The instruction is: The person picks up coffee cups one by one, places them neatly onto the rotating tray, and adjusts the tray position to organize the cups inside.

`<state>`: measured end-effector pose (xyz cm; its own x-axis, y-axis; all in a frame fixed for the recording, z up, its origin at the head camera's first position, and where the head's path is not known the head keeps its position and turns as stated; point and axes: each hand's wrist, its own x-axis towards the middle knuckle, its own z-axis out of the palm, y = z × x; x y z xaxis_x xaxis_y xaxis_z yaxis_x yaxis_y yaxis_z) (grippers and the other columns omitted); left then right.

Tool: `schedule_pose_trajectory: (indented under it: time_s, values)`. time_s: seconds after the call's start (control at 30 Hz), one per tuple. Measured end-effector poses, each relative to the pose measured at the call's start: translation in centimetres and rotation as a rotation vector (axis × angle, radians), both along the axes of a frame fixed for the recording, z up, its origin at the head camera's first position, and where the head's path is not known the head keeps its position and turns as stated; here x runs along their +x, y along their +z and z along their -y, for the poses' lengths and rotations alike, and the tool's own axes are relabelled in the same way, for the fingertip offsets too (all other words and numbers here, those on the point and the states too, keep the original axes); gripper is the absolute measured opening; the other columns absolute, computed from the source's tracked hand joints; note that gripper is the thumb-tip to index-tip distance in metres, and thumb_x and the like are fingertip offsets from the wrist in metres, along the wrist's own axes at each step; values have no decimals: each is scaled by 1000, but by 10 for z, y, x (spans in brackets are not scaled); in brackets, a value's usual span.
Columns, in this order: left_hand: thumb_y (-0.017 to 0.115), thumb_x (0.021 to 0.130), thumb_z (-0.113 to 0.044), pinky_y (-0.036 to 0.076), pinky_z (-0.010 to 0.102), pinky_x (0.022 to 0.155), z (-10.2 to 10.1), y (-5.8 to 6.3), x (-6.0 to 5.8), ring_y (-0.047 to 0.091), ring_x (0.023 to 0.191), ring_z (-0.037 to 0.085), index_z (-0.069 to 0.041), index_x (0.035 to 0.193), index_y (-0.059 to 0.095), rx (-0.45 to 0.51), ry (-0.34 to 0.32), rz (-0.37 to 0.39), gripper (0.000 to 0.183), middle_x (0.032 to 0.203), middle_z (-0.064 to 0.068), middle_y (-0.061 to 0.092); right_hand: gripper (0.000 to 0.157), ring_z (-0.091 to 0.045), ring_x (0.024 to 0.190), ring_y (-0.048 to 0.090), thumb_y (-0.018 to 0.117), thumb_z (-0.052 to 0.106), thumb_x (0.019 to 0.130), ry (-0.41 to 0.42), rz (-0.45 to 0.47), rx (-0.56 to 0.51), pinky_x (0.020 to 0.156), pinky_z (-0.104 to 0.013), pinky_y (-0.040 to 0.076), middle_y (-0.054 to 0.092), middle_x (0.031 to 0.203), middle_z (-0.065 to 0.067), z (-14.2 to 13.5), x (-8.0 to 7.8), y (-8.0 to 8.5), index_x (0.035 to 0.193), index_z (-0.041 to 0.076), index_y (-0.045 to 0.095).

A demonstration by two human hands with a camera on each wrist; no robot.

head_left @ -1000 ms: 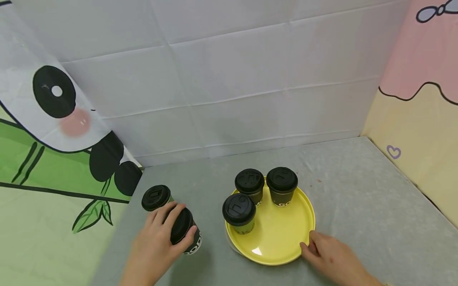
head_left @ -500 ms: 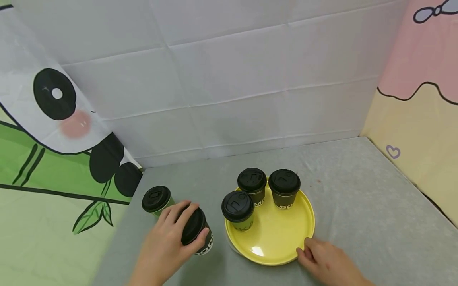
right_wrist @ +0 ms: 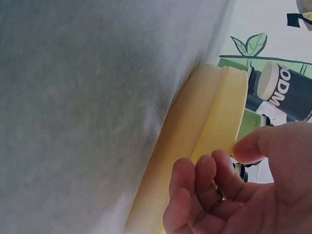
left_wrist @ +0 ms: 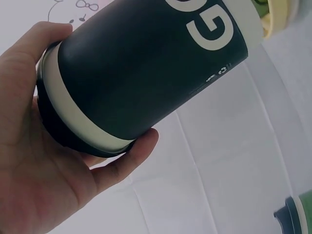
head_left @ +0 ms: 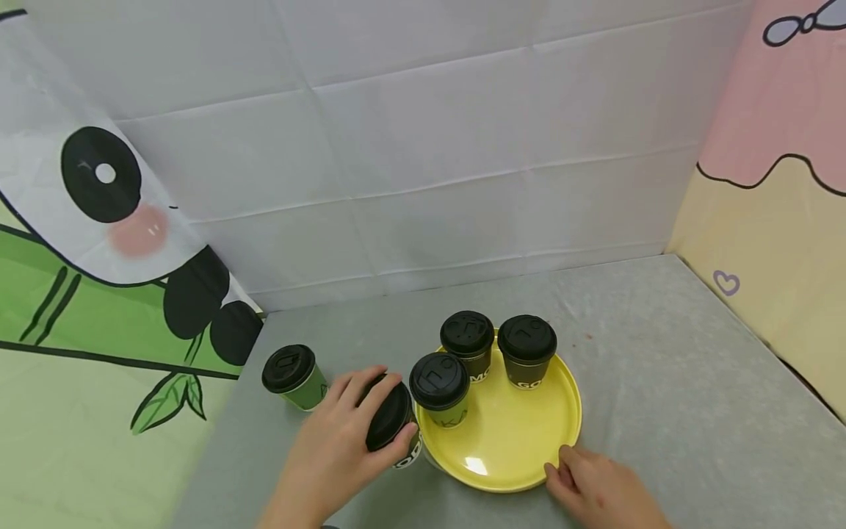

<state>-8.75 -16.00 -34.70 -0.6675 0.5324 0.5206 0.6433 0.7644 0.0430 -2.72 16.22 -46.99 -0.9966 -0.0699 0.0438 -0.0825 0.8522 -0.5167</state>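
My left hand (head_left: 344, 448) grips a dark paper coffee cup (head_left: 390, 415) by its black lid, fingers over the top and thumb on the near side. In the left wrist view, thumb and fingers wrap the lid end of this cup (left_wrist: 146, 73), which has large white letters. The cup is just left of a round yellow plate (head_left: 522, 448), overlapping its edge in the head view. My right hand (head_left: 601, 485) pinches the plate's near right rim. In the right wrist view, the thumb lies on the rim of the plate (right_wrist: 195, 131), with the curled fingers beneath.
On the plate stand a green lidded cup (head_left: 439, 386) at the left and two dark lidded cups, one at the back (head_left: 467, 338) and one at back right (head_left: 526, 345). Another green cup (head_left: 297, 375) stands on the grey table (head_left: 687, 382) at left. A white cloth (head_left: 423, 147) hangs behind.
My left hand has carried the dark cup rightward, from beside the left green cup to the plate's left edge. My right hand has shifted slightly toward me along the rim.
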Motion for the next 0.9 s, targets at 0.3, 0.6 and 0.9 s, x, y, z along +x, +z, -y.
schedule_pose_trajectory:
  time_s: [0.3, 0.6, 0.9]
  values:
    - [71, 88, -49, 57, 39, 86, -22, 2, -4, 57, 117, 23, -22, 133, 63, -2, -68, 35, 54, 133, 2, 59, 38, -1, 50, 30, 67, 28, 94, -5, 70, 3, 49, -21, 27, 35, 59, 10, 2, -7, 7, 65, 24, 42]
    - [72, 86, -49, 58, 38, 83, -51, -1, -8, 58, 117, 22, -22, 132, 64, -21, -115, 26, 55, 132, 3, 60, 33, -3, 53, 33, 64, 20, 93, -34, -41, 7, 50, -21, 28, 37, 60, 9, -23, -35, 35, 66, 21, 45]
    - [69, 87, -51, 57, 39, 85, -71, -5, -13, 58, 115, 21, -22, 130, 64, -30, -178, 5, 51, 132, 3, 60, 6, -11, 60, 44, 59, 15, 92, -69, -128, 5, 53, -28, 37, 48, 68, 5, -61, -73, 35, 87, 13, 59]
